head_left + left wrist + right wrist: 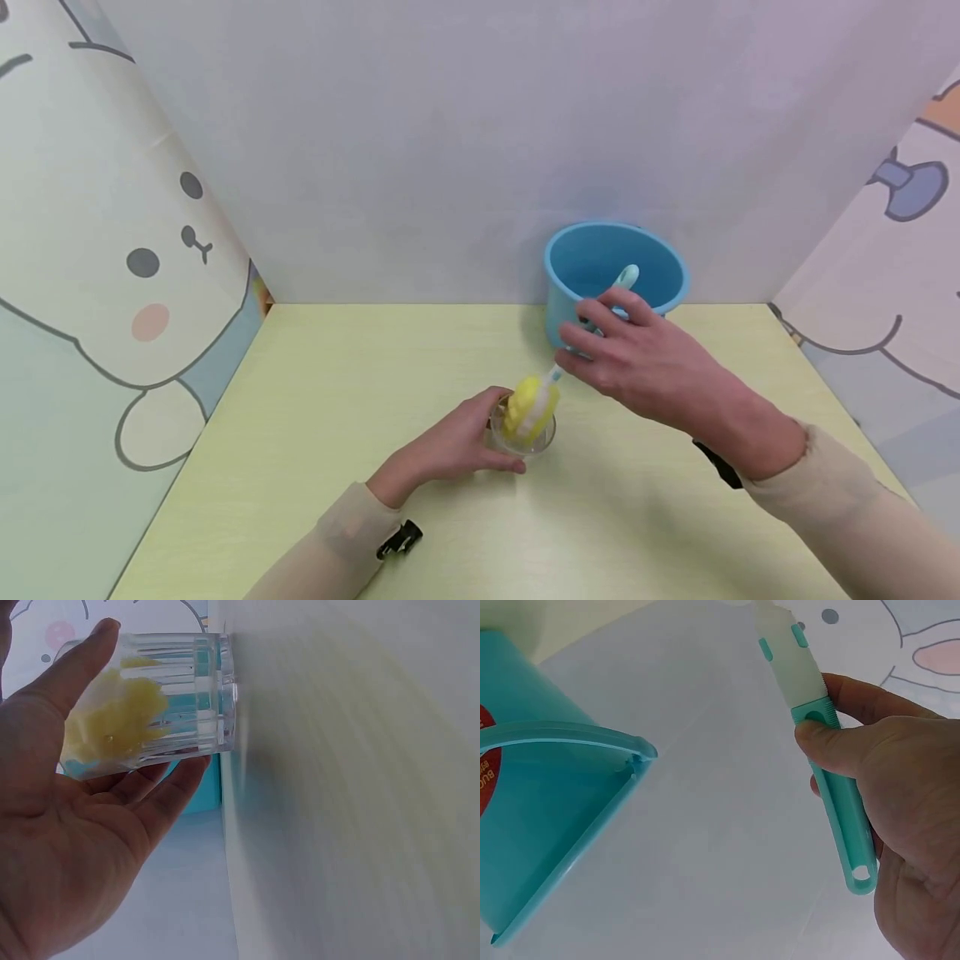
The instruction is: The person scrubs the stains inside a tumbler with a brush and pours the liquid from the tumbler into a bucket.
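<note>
My left hand (470, 437) grips a clear ribbed glass (206, 697) around its side, thumb on one side and fingers on the other. Inside the mouth of that glass sits the yellow sponge head (531, 408) of a cup brush, with a pale band across it. The left wrist view shows the yellow sponge blurred through the glass wall. My right hand (637, 354) holds the brush by its teal and white handle (840, 802), thumb pressed along it. The handle slants up from the glass, its looped end near the bucket in the head view.
A blue bucket (561, 312) stands at the back of the pale yellow table (360, 358), against the grey wall. Its handle (562, 733) and a red label show in the right wrist view. Side panels with cartoon animals (112, 250) flank the table.
</note>
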### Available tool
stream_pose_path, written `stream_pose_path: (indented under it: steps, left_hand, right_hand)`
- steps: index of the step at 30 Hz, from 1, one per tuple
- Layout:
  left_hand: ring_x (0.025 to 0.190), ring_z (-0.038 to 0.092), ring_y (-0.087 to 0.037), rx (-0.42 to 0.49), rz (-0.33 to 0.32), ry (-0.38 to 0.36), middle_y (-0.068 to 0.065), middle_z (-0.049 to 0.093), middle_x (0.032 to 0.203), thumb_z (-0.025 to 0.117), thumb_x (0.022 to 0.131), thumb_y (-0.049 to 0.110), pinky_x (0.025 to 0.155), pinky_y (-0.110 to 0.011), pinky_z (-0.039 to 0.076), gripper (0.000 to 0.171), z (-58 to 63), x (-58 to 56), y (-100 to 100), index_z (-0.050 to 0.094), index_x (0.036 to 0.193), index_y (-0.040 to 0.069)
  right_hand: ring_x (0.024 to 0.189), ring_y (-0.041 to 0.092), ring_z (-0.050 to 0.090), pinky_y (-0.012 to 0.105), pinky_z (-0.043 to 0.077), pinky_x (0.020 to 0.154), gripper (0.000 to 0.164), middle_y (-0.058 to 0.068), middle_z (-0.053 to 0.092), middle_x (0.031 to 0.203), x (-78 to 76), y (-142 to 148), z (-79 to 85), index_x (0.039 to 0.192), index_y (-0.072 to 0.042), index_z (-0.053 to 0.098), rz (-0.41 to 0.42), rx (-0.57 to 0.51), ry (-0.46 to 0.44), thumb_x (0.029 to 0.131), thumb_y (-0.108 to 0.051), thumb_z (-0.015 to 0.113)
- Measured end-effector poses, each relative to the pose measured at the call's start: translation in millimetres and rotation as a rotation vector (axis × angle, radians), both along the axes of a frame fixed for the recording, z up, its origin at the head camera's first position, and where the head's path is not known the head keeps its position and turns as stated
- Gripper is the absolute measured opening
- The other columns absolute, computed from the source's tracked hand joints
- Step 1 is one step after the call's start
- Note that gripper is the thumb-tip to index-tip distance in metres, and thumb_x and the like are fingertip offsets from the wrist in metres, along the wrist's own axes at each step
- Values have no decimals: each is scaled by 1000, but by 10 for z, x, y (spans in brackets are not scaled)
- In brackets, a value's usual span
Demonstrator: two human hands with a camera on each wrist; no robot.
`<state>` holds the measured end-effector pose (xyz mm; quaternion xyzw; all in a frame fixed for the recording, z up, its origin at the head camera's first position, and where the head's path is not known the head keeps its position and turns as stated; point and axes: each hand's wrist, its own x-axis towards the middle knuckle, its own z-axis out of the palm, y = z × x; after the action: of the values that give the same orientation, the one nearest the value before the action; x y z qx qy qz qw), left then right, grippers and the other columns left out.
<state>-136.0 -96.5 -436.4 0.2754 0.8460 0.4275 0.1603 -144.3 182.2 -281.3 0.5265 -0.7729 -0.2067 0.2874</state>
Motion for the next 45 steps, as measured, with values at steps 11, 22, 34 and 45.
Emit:
stream_pose_path:
  steps: [11,22,34,45]
  left_hand:
    - [124,58,-13,17,-5,-2,7,61,133,96,81,35,110,-36,47,87,19,-8,16,47,150,15]
    - [121,59,-14,3,-3,11,4,61,133,95,81,39,104,-34,50,88,4,-9,11,47,150,13]
    - [122,58,-14,-25,7,24,1,60,136,95,81,40,105,-34,49,90,-2,-5,15,46,150,12]
    - [120,58,-10,11,-3,4,8,60,133,96,81,37,106,-35,49,85,-26,-5,14,48,148,16]
  right_hand:
    - [113,36,53,53,42,106,41,11,61,107,42,-46,51,107,-14,73,-2,52,-61,74,-8,98]
    - [114,34,54,51,41,107,42,7,62,108,23,-160,-146,106,-20,74,21,74,-35,72,-22,100]
    - [116,34,53,51,41,108,47,8,62,109,32,-147,-237,108,-16,72,41,56,-32,72,-21,101]
    - [114,35,52,52,44,103,55,11,58,111,65,-29,-119,116,-14,70,55,27,-24,70,-10,101]
